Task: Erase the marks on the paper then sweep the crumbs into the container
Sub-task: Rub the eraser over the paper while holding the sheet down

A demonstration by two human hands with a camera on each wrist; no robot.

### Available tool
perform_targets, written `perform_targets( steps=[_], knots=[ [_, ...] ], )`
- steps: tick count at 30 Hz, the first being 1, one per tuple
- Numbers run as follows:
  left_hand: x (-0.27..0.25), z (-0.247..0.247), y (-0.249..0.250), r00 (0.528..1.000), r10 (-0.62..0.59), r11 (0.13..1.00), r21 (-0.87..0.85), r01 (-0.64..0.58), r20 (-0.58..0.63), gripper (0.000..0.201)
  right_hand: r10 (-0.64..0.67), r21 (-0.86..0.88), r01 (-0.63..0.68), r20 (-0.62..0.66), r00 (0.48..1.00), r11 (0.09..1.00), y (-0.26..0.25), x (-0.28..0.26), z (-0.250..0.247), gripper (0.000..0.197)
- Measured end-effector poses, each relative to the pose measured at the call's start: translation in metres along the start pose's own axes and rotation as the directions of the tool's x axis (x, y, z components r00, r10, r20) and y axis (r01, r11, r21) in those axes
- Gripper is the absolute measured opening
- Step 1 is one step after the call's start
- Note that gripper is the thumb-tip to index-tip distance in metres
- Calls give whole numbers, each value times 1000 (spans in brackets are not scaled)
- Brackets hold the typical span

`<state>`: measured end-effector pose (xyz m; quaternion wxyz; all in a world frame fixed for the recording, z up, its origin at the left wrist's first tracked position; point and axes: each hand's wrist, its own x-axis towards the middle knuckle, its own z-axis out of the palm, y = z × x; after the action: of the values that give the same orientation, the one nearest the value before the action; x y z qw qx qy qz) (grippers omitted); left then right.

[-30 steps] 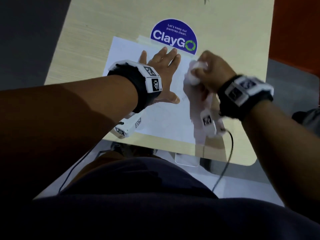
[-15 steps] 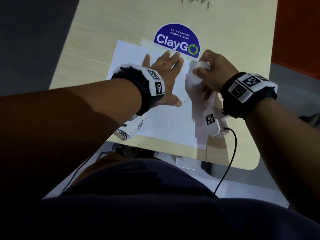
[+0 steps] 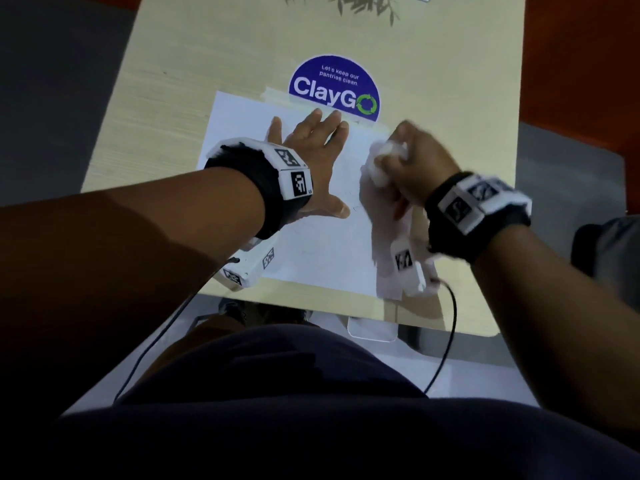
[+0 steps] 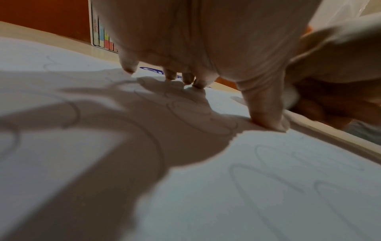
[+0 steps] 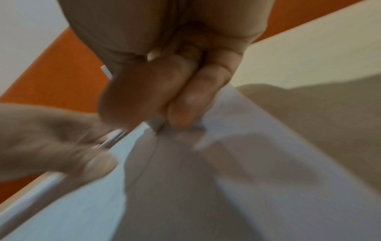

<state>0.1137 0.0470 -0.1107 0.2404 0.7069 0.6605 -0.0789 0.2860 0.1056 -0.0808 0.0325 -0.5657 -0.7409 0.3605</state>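
Observation:
A white sheet of paper (image 3: 322, 244) lies taped on the light wooden table (image 3: 207, 46). Faint looping pencil marks (image 4: 268, 176) cover it. My left hand (image 3: 313, 143) lies flat on the sheet with fingers spread, and its thumb (image 4: 266, 114) presses down. My right hand (image 3: 412, 157) is at the paper's right edge, its fingers curled round a small pale eraser (image 5: 157, 124) whose tip touches the paper. In the head view the eraser is a blurred white patch. A clear container (image 3: 372, 329) shows at the table's near edge.
A blue ClayGO sticker (image 3: 334, 88) is stuck on the table just beyond the paper. Cables (image 3: 446, 341) hang from both wrists over the near edge. An orange wall (image 3: 581, 46) runs along the right side. A card with coloured stripes (image 4: 103, 37) stands at the far edge.
The right hand has rubbed back and forth a little at the paper's right edge and is blurred now. The left hand has stayed flat in the same spot.

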Motion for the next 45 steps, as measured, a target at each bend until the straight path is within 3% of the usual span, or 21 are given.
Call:
perform_targets(
  steps=[3, 7, 11, 16, 20, 23, 27, 32, 37, 42, 45],
  knots=[
    [-1, 0, 0, 1000, -1, 1000, 1, 1, 9, 120, 2, -23, 0, 98, 995, 1000, 4, -22, 9, 9],
    [-1, -1, 1, 1000, 2, 1000, 3, -2, 5, 120, 36, -26, -37, -38, 999, 999, -5, -6, -1, 9],
    [-1, -2, 0, 1000, -1, 1000, -2, 1, 16, 120, 36, -32, -34, 77, 996, 999, 4, -32, 9, 7],
    [-2, -4, 2, 1000, 7, 1000, -8, -7, 12, 120, 115, 28, -114, -38, 993, 993, -4, -12, -3, 19],
    [-3, -4, 1, 1000, 3, 1000, 10, -3, 16, 120, 97, -1, -97, 54, 994, 995, 8, -36, 10, 10],
    [-2, -5, 2, 1000, 0, 1000, 7, 0, 19, 119, 111, 14, -111, 16, 994, 994, 3, -24, 7, 14],
    [-15, -4, 12, 992, 118, 991, 73, -114, -54, 107, 103, -29, -104, -32, 994, 994, -2, -20, 2, 13],
    [-31, 17, 18, 989, 147, 987, 57, -148, 12, 111, 124, -23, -123, 40, 991, 992, -10, -30, 2, 20],
    [-30, 19, 18, 989, 149, 986, 73, -150, 10, 117, 132, -107, -110, 230, 964, 988, -4, -77, 13, 14],
    [-29, 21, 18, 989, 148, 986, 82, -147, 0, 120, 110, -178, -103, 33, 993, 979, -22, -40, 4, 13],
    [-27, 22, 17, 989, 148, 986, 81, -148, -2, 121, 85, -158, -76, 54, 995, 984, -15, -59, 11, 14]
  ],
)
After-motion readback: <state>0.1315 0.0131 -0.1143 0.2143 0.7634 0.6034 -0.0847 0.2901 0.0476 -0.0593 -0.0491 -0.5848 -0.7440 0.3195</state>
